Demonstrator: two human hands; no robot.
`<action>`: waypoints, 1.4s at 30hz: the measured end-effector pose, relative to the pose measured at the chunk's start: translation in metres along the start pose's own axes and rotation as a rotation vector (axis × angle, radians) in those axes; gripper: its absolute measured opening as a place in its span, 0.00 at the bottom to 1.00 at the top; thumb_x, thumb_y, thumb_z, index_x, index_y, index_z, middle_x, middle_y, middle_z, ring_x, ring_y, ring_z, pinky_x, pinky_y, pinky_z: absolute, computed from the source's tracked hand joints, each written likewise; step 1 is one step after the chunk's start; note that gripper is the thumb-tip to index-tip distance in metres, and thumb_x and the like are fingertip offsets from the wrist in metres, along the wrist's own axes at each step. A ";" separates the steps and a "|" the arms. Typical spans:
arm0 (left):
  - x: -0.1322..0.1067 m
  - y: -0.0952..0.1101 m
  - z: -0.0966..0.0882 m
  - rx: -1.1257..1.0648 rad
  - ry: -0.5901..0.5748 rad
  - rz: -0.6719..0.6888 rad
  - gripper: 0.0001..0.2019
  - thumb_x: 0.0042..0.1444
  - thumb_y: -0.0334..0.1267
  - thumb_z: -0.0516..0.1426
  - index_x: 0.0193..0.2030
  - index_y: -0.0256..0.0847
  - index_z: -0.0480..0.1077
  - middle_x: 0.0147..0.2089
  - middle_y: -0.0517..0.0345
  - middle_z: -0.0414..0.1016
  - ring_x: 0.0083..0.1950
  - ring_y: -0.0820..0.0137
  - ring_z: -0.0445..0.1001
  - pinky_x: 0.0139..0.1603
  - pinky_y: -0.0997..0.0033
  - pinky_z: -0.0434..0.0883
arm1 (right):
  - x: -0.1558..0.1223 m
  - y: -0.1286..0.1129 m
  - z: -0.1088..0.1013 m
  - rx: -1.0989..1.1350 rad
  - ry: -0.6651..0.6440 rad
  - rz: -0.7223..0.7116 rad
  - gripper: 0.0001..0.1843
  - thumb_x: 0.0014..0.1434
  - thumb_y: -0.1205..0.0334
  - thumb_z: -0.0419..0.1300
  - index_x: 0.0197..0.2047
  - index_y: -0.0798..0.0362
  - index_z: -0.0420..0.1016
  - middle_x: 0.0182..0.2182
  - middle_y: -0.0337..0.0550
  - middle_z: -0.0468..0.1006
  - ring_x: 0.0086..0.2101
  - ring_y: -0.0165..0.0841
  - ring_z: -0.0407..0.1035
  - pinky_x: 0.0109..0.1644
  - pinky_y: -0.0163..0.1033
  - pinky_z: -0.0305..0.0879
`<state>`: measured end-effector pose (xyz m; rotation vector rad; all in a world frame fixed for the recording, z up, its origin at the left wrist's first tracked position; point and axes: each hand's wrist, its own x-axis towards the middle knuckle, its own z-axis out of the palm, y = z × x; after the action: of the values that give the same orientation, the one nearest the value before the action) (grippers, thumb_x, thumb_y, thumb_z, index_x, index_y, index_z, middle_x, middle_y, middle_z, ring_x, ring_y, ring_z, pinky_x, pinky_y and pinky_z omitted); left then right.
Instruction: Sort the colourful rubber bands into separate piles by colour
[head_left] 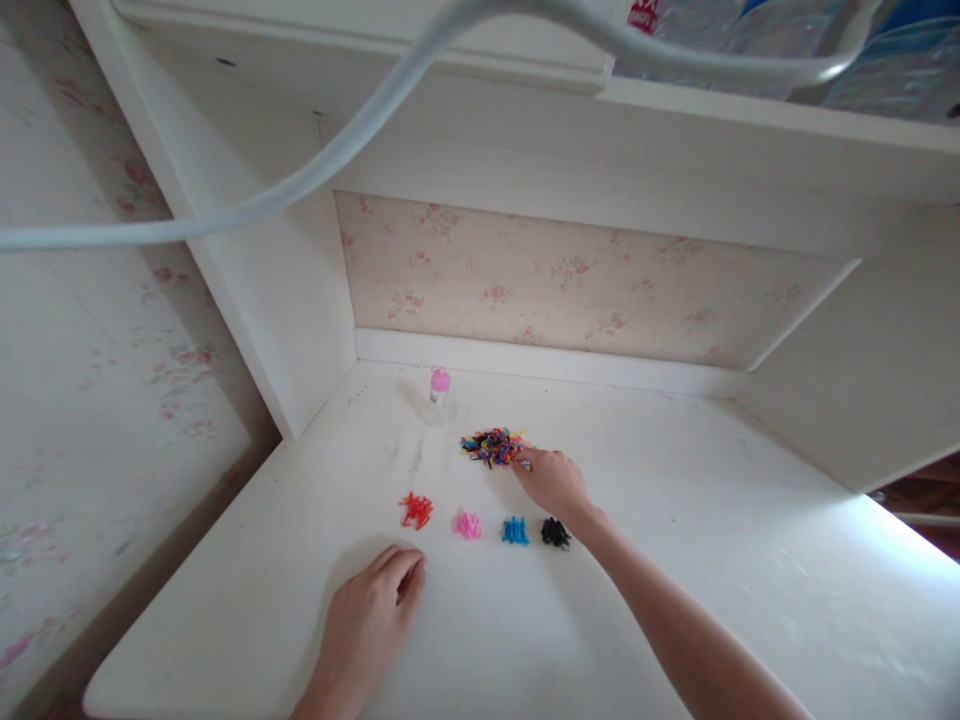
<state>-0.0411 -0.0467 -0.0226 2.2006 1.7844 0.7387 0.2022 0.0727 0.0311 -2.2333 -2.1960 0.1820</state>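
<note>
A mixed heap of small coloured pieces (491,445) lies on the white desk (675,560). My right hand (553,480) reaches its fingertips into the heap's right edge, fingers pinched together; what they grip is too small to make out. In front of the heap lie separate small piles in a row: red (415,510), pink (466,525), blue (515,531) and black (556,533). My left hand (373,620) rests on the desk below the red pile, fingers loosely curled, holding nothing visible.
A small clear bottle with a pink cap (439,393) stands behind the heap near the back wall. White cabinet sides close in left and right, a shelf hangs overhead, and a pale tube (360,130) crosses the top of the view.
</note>
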 end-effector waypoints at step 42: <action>0.002 0.001 0.003 0.058 -0.045 -0.037 0.12 0.61 0.42 0.47 0.37 0.47 0.72 0.35 0.62 0.77 0.33 0.71 0.76 0.36 0.74 0.68 | -0.094 0.068 0.034 0.220 0.120 0.093 0.18 0.61 0.52 0.47 0.35 0.41 0.79 0.23 0.38 0.78 0.26 0.33 0.72 0.28 0.32 0.54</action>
<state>-0.0387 -0.0448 -0.0241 2.1961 1.8411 0.6323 0.2659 -0.0253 -0.0004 -2.1661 -1.9129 0.2679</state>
